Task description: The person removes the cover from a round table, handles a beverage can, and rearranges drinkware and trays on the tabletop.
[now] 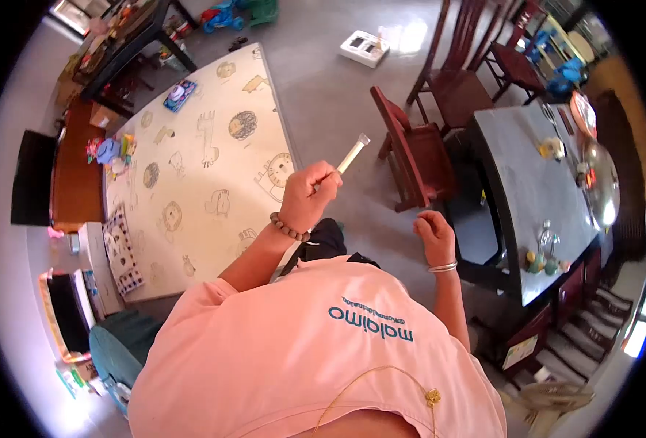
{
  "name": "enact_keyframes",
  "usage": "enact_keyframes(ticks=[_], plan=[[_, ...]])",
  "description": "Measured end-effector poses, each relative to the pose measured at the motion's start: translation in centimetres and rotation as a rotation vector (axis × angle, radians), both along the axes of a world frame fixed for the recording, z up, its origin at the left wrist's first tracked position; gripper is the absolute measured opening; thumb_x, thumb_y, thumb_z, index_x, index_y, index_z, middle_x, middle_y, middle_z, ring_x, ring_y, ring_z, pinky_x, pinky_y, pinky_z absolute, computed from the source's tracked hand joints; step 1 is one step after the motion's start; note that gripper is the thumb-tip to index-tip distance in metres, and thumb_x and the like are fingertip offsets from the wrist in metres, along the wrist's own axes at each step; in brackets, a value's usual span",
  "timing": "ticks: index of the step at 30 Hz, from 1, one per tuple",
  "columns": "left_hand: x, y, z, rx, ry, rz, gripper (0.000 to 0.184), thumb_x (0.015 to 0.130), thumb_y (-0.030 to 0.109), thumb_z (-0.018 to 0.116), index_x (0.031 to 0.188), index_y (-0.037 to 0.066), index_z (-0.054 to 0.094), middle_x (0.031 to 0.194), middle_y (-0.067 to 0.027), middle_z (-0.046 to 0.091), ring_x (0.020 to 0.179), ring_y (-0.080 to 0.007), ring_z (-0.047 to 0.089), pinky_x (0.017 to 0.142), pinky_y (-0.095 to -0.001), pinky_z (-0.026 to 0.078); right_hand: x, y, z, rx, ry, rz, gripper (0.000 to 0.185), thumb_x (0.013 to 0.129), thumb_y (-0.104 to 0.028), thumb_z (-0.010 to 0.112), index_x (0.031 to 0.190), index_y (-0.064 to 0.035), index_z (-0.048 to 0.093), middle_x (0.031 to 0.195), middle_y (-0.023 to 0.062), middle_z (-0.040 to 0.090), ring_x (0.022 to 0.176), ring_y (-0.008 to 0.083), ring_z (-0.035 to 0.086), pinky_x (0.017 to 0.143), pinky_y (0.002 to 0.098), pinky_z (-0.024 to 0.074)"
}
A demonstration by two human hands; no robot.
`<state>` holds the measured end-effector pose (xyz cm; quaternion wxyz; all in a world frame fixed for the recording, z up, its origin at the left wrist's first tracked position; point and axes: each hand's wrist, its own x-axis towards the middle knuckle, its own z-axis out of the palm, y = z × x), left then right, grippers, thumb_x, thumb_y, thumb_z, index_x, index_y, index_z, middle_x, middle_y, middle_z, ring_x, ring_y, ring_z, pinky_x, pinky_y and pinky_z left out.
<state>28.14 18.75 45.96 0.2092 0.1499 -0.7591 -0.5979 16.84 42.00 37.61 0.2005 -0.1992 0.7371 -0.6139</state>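
Observation:
My left hand (313, 191), with a beaded bracelet at the wrist, is closed around the lower end of a slim pale wrapped stick (352, 155). The stick points up and to the right, and its far tip ends in clear crimped film. What lies inside my left fist is hidden. My right hand (435, 235), wearing bangles, hangs apart with its fingers curled in, and I see nothing in it. Just beyond the right hand stands a reddish wooden chair (429, 157); beside it is a grey-topped table (538, 160).
A play mat (191, 175) with animal drawings spreads on the left, with a small blue box (180, 95) on it. More wooden chairs (461, 91) stand ahead. A white tray-like item (364, 49) lies on the floor. A fan (553, 398) is at lower right.

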Motion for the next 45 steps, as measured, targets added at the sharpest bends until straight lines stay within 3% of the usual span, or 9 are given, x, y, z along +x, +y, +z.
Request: enact_keyframes(ticks=[2, 4, 5, 8, 20, 30, 36, 39, 45], plan=[[-0.8, -1.2, 0.0, -0.136, -0.018, 0.042, 0.011, 0.075, 0.006, 0.046, 0.065, 0.001, 0.048, 0.053, -0.0032, 0.047, 0.049, -0.0088, 0.044, 0.046, -0.0219, 0.036, -1.4, -3.1, 1.4, 0.001, -0.062, 0.056, 0.009, 0.075, -0.006, 0.052, 0.081, -0.0001, 0.052, 0.068, 0.0003, 0.052, 0.063, 0.0064, 0.048, 0.056, 0.0181, 0.0392], [-2.1, -2.7, -0.3, -0.508, 0.172, 0.095, 0.006, 0.071, 0.004, 0.050, 0.066, 0.001, 0.049, 0.054, -0.0060, 0.046, 0.048, -0.0139, 0.044, 0.044, -0.0242, 0.035, -2.8, -6.1, 2.6, -0.054, -0.091, 0.172, 0.009, 0.075, -0.006, 0.051, 0.082, 0.0008, 0.052, 0.069, 0.0005, 0.052, 0.064, 0.0066, 0.049, 0.058, 0.0181, 0.0396], [-2.9, -3.8, -0.6, -0.583, 0.232, 0.120, 0.004, 0.067, 0.002, 0.053, 0.066, 0.002, 0.049, 0.055, -0.0078, 0.045, 0.048, -0.0195, 0.044, 0.044, -0.0271, 0.035, -3.6, -7.7, 3.3, -0.067, -0.138, 0.195, 0.009, 0.076, -0.006, 0.050, 0.082, 0.0011, 0.051, 0.069, 0.0005, 0.052, 0.064, 0.0066, 0.049, 0.058, 0.0182, 0.0399], [-5.6, -7.7, -0.9, -0.726, 0.221, 0.115, 0.005, 0.064, 0.001, 0.053, 0.064, 0.004, 0.049, 0.054, -0.0062, 0.045, 0.047, -0.0202, 0.044, 0.044, -0.0287, 0.035, -6.5, -12.9, 4.3, -0.091, -0.170, 0.265, 0.010, 0.076, -0.006, 0.050, 0.083, 0.0009, 0.051, 0.070, 0.0008, 0.052, 0.064, 0.0064, 0.049, 0.058, 0.0181, 0.0398], [-16.1, -26.9, -0.9, -0.934, 0.130, 0.005, 0.008, 0.058, 0.004, 0.055, 0.060, 0.007, 0.048, 0.053, -0.0036, 0.045, 0.047, -0.0201, 0.044, 0.044, -0.0297, 0.035, -18.4, -37.6, 7.0, -0.181, -0.237, 0.425, 0.017, 0.077, -0.008, 0.052, 0.091, 0.0019, 0.048, 0.079, 0.0039, 0.052, 0.071, 0.0093, 0.051, 0.064, 0.0210, 0.0437], [-20.7, -36.7, -0.4, -0.824, 0.047, 0.309, 0.006, 0.063, 0.004, 0.055, 0.066, 0.005, 0.050, 0.055, -0.0061, 0.047, 0.050, -0.0214, 0.047, 0.046, -0.0299, 0.037, -24.7, -49.8, 6.5, -0.348, -0.429, 0.574, 0.011, 0.078, -0.006, 0.050, 0.088, -0.0014, 0.049, 0.077, 0.0025, 0.054, 0.069, 0.0099, 0.052, 0.064, 0.0211, 0.0436], [-26.0, -42.0, 0.0, -0.612, 0.008, 0.384, 0.009, 0.068, 0.011, 0.056, 0.070, 0.006, 0.049, 0.059, -0.0057, 0.049, 0.050, -0.0199, 0.049, 0.044, -0.0284, 0.038, -30.7, -57.3, 6.1, -0.406, -0.350, 0.670, 0.011, 0.077, -0.002, 0.049, 0.087, -0.0014, 0.048, 0.080, 0.0032, 0.053, 0.071, 0.0095, 0.052, 0.065, 0.0218, 0.0430], [-29.9, -45.0, 0.1, -0.479, -0.070, 0.398, 0.010, 0.071, 0.010, 0.056, 0.076, 0.003, 0.051, 0.064, -0.0051, 0.051, 0.054, -0.0148, 0.051, 0.050, -0.0247, 0.041, -35.0, -61.2, 5.9, -0.473, -0.383, 0.767, 0.012, 0.076, 0.001, 0.050, 0.087, -0.0012, 0.048, 0.082, 0.0037, 0.053, 0.074, 0.0093, 0.051, 0.068, 0.0212, 0.0425], [-37.9, -50.8, 0.5, -0.502, -0.080, 0.482, 0.009, 0.070, 0.012, 0.055, 0.075, 0.006, 0.049, 0.063, -0.0065, 0.052, 0.052, -0.0214, 0.051, 0.047, -0.0299, 0.040, -42.9, -67.4, 6.5, -0.419, -0.411, 0.779, 0.014, 0.075, 0.001, 0.049, 0.089, -0.0005, 0.048, 0.084, 0.0045, 0.054, 0.075, 0.0095, 0.051, 0.069, 0.0207, 0.0423]])
